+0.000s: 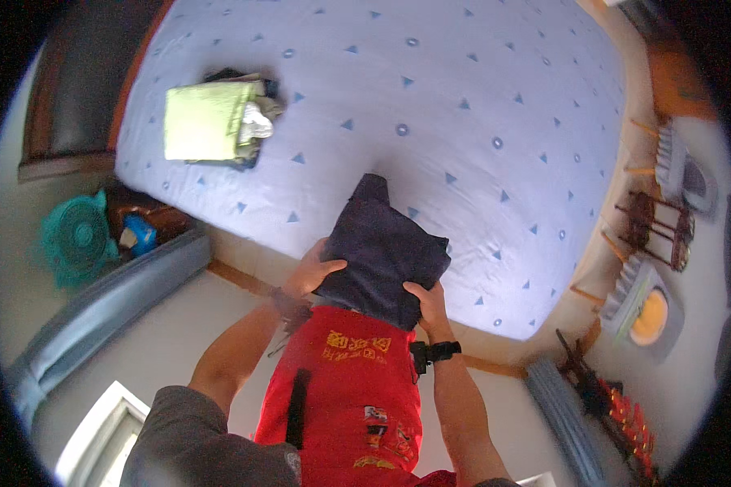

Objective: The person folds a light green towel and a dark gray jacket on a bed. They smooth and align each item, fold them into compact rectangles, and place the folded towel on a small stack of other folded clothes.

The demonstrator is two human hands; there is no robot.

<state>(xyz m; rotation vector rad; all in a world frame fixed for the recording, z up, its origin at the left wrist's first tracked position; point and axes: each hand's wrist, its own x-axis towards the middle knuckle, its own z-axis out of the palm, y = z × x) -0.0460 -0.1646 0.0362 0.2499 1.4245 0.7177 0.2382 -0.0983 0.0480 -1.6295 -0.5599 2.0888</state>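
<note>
A folded dark garment [385, 252] is held in front of my body, above the near edge of the bed. My left hand [309, 271] grips its left edge, thumb on top. On its right edge is my right hand [427, 304], also with the thumb on top; a black strap with a small device is around that wrist. A stack of folded clothes lies on the bed at the upper left, with a pale green folded cloth [201, 122] on top and a white piece [256, 123] beside it. I wear a red apron [347, 377] bearing writing.
The bed has a pale blue patterned sheet [365, 73]. A teal fan [82, 237] and a blue item [140, 234] are at the left, near a long blue-grey padded piece [122, 304]. Along the right side are a dark wooden stool [655, 231] and several chairs or stools.
</note>
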